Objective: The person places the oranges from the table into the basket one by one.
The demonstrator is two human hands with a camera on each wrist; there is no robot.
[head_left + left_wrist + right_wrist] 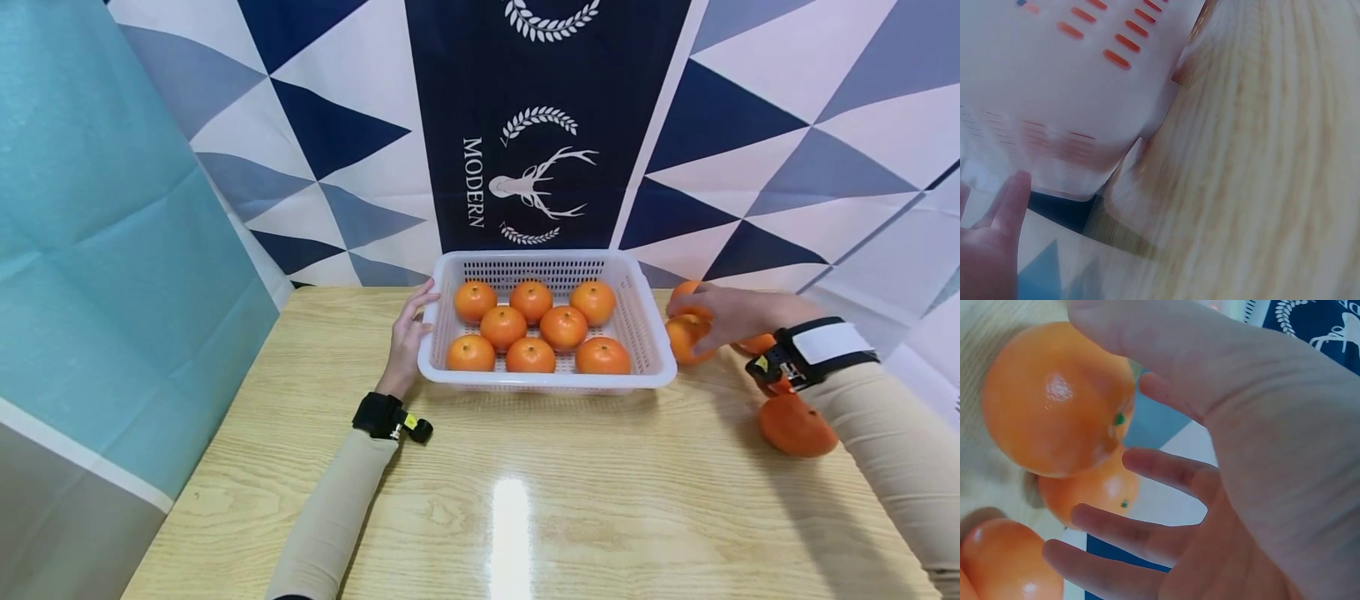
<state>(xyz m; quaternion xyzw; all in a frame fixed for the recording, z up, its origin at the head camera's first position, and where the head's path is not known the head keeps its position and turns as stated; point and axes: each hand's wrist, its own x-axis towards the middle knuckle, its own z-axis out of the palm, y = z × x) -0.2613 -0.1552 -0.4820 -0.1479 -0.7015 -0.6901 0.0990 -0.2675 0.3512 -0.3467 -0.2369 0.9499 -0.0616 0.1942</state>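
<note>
a: what do we see, taking the largest part first?

b: a broad, pale wood-grained table (420, 517) bears the arrangement. toward its back edge we find a rectangular white plastic basket (540, 381) with slotted walls.

a: how are the hands placed?

b: the bare left hand (408, 342) rests at the basket's left end, its fingers straight against the side and, as far as we can make out, clasping nothing. the bare right hand (723, 310) is spread over a glossy, round orange fruit (682, 342) just beside the basket's right end. in the right wrist view we note fingers held well apart, so we call this grip released; whether the thumb touches the fruit, we cannot tell.

a: how far along do we judge the work?

b: we count eight glossy, round orange fruits (504, 327) inside the basket, stem ends up, in three loose rows. outside, to the right, we find at least four, counting the one under the right hand and the nearest loose fruit (797, 427); some are partly hidden, so our count is a minimum.

a: what, then, is left?

b: if fruit is being gathered in, we judge over half done, with those outside remaining; one moment does not settle the direction.
</note>
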